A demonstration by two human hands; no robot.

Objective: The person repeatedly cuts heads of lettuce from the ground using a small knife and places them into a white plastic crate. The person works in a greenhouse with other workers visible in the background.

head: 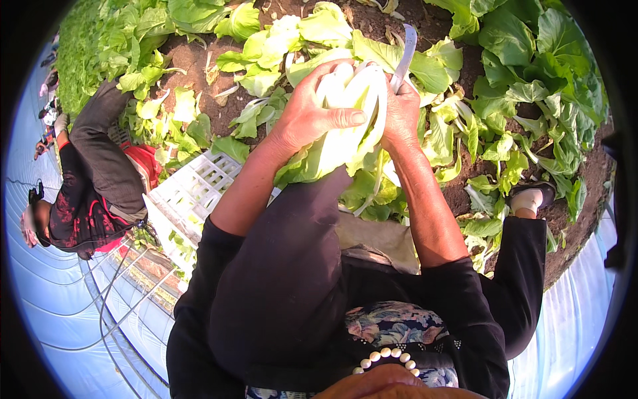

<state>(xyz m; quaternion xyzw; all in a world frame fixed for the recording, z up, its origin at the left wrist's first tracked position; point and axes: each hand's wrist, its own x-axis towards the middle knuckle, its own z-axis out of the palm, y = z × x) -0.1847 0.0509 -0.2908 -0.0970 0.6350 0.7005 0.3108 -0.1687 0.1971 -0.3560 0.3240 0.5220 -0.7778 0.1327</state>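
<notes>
My left hand [314,112] grips a head of leafy greens [351,112] from the side, its thumb laid across the pale stalks. The base of the head points away from me and its leaves hang back over my raised knee. At the other side of the head, my right hand [401,112] is closed around a knife, whose curved blade [407,52] points up and away from me. The knife's handle is hidden in the palm. The right fingers also touch the pale stalks. Loose leaves [431,72] lie on the soil around both hands.
A white plastic crate [199,184] stands left of my knee, with some leaves in it. Another person [94,194] crouches at the far left. Uncut leafy plants [543,75] grow at the right. Cut leaves cover much of the brown soil [194,55]. Plastic sheeting [50,309] spans the left edge.
</notes>
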